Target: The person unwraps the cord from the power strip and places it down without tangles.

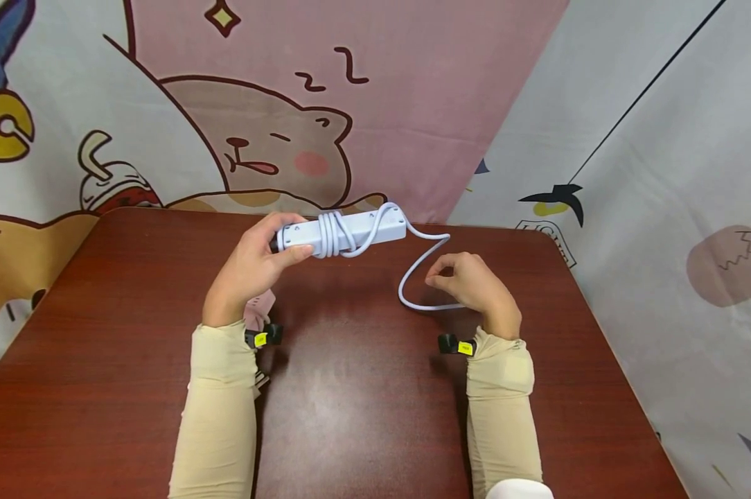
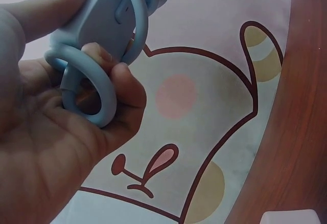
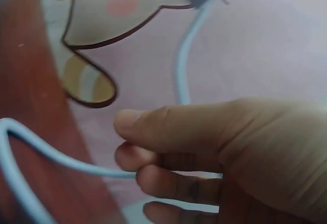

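Observation:
My left hand (image 1: 251,260) grips one end of a white power strip (image 1: 384,225), held up above the far part of the table. Thumb and fingers lie on opposite sides of the strip. Several turns of its white cord (image 1: 328,235) wrap around the body. In the left wrist view a loop of cord (image 2: 104,101) bulges out by the palm. From the strip's other end the cord hangs in a loose bend toward my right hand (image 1: 472,281). That hand's fingers are loosely curled; the right wrist view shows the cord (image 3: 76,166) running behind them.
On the brown table (image 1: 350,416), a pink object (image 1: 260,308) lies partly hidden under the left wrist. A white rounded object (image 1: 520,489) shows at the bottom edge. Behind the table hangs a cartoon-printed cloth (image 1: 413,104).

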Tool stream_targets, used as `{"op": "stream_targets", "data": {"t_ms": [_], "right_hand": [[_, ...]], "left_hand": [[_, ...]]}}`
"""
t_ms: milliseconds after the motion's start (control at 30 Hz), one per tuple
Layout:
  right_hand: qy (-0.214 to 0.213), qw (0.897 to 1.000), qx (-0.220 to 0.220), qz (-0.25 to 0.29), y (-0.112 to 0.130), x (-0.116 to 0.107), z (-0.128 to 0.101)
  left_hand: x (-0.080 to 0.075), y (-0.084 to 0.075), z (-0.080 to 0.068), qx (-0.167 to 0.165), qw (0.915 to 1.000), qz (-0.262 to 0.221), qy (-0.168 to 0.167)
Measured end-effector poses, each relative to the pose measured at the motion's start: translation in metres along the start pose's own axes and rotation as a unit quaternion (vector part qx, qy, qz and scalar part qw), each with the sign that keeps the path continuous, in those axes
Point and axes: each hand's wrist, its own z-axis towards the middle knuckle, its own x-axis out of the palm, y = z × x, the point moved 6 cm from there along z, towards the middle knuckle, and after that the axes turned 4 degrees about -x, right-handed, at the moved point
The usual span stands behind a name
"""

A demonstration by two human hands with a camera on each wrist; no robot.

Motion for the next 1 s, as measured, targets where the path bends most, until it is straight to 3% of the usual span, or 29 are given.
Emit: {"op": "stream_targets", "data": {"t_ms": [100, 167, 267, 367, 467, 700, 867, 1000], "right_hand": [[-0.071, 0.997, -0.02, 0.002, 0.009, -0.017, -0.006], [-0.143, 0.989, -0.045, 0.004, 0.018, -0.028, -0.009], [-0.248, 0.964, -0.094, 0.018, 0.034, -0.04, -0.014], [-0.304, 0.941, -0.141, 0.043, 0.049, -0.043, -0.016], [-0.311, 0.932, -0.176, 0.053, 0.061, -0.039, -0.012], [-0.262, 0.94, -0.211, 0.051, 0.072, -0.024, -0.003], [-0.273, 0.935, -0.219, 0.059, 0.073, -0.025, -0.005], [-0.3, 0.925, -0.228, 0.057, 0.074, -0.028, -0.006]], "left_hand": [[0.001, 0.0, 0.002, 0.005, 1.0, 0.002, 0.002], [0.002, 0.0, 0.003, 0.008, 1.0, 0.002, 0.004], [0.004, -0.001, 0.003, 0.011, 0.9999, 0.001, 0.012], [0.007, -0.003, 0.002, 0.008, 0.9998, -0.001, 0.017], [0.009, -0.004, 0.002, 0.01, 0.9997, -0.004, 0.022], [0.014, -0.005, 0.003, 0.014, 0.9995, -0.012, 0.027], [0.013, -0.005, 0.002, 0.013, 0.9995, -0.016, 0.024], [0.013, -0.005, 0.002, 0.017, 0.9995, -0.011, 0.025]]}}
